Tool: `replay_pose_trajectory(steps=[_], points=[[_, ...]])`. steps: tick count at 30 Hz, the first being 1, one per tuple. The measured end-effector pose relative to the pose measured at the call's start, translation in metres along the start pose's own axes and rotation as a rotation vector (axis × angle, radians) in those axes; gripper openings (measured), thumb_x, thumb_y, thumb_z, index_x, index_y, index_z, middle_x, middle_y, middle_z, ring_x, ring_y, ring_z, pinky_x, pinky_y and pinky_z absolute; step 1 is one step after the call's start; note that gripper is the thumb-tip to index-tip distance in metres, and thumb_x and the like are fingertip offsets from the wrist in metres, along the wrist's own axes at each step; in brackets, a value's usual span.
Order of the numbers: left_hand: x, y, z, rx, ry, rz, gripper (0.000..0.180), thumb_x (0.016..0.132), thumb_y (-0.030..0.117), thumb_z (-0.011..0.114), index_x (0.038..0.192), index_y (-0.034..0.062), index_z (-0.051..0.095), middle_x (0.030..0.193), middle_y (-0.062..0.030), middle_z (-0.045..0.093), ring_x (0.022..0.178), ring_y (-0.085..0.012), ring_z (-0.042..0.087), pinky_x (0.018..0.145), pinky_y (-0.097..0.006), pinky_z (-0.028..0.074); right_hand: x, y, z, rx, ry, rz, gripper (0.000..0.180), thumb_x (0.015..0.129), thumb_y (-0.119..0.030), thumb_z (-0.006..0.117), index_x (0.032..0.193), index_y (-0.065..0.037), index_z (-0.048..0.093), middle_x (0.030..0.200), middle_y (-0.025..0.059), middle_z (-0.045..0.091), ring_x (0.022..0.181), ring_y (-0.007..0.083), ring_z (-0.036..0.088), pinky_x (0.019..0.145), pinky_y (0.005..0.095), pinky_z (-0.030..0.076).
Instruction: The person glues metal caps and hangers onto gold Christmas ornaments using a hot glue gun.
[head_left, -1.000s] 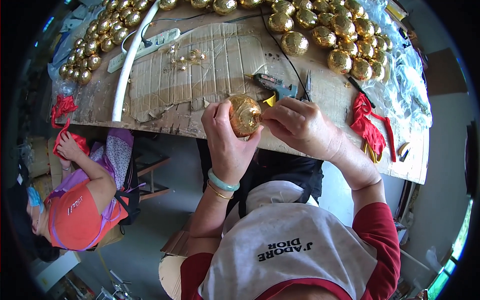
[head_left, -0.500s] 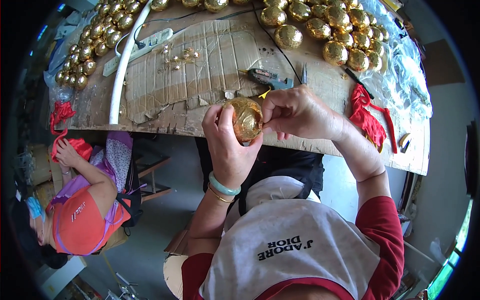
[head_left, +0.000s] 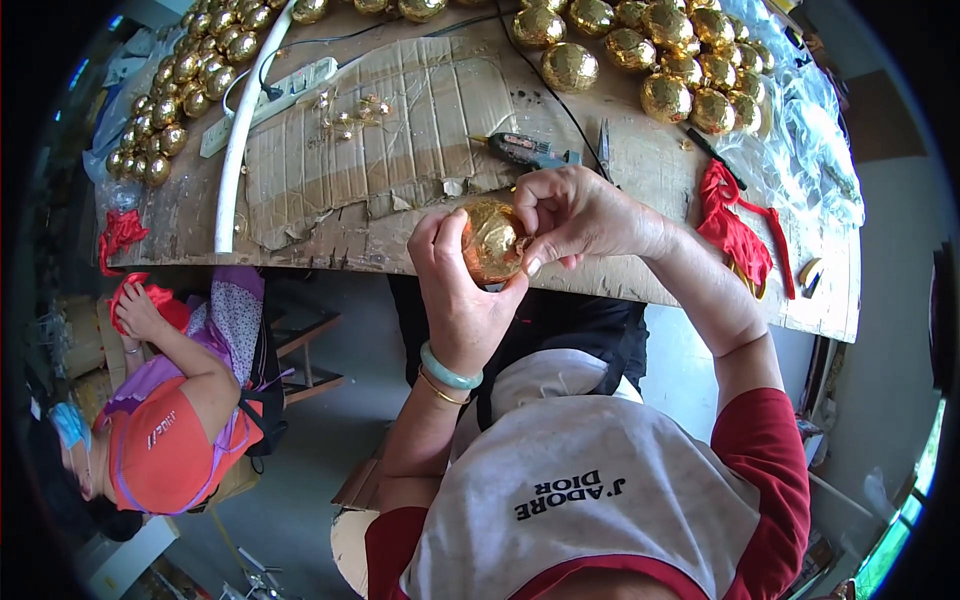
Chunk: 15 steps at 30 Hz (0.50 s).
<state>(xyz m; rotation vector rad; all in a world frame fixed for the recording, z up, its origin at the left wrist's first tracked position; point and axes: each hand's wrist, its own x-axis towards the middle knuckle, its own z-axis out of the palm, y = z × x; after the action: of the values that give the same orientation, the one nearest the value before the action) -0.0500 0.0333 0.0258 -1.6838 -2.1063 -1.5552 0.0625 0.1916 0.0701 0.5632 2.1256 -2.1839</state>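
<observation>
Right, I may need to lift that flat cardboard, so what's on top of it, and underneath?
On the cardboard lie small gold pieces, and the front of a glue gun overlaps its right edge. The tabletop beneath is covered from view.

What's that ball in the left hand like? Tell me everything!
The ball is round and gold, its surface crinkled like foil. The left hand holds it at the front of the wooden table. The right hand has its fingers at the ball's right side, where small details are hard to make out.
</observation>
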Motion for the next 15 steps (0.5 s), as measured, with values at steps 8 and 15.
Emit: replay_pose_trajectory(steps=[8, 15], points=[[-0.004, -0.004, 0.008, -0.029, -0.005, -0.030, 0.084, 0.058, 0.002, 0.083, 0.130, 0.0029, 0.038, 0.120, -0.0190, 0.042, 0.111, -0.0359, 0.046, 0.095, -0.046, 0.042, 0.002, 0.009, -0.005, -0.026, -0.041, 0.015, 0.033, 0.076, -0.017, 0.082, 0.079, -0.007, 0.051, 0.064, -0.0030, 0.055, 0.051, 0.0035, 0.052, 0.043, 0.0198, 0.040], [0.000, -0.017, -0.007, -0.620, -0.036, -0.408, 0.080, 0.066, 0.003, 0.083, 0.130, 0.0025, 0.035, 0.121, -0.0130, 0.046, 0.111, -0.0215, 0.052, 0.096, -0.039, 0.047, -0.015, 0.017, -0.014, 0.215, 0.243, -0.350, 0.057, 0.076, -0.050, 0.078, 0.101, -0.004, 0.055, 0.064, -0.0022, 0.050, 0.053, 0.0048, 0.048, 0.047, 0.0181, 0.035]])
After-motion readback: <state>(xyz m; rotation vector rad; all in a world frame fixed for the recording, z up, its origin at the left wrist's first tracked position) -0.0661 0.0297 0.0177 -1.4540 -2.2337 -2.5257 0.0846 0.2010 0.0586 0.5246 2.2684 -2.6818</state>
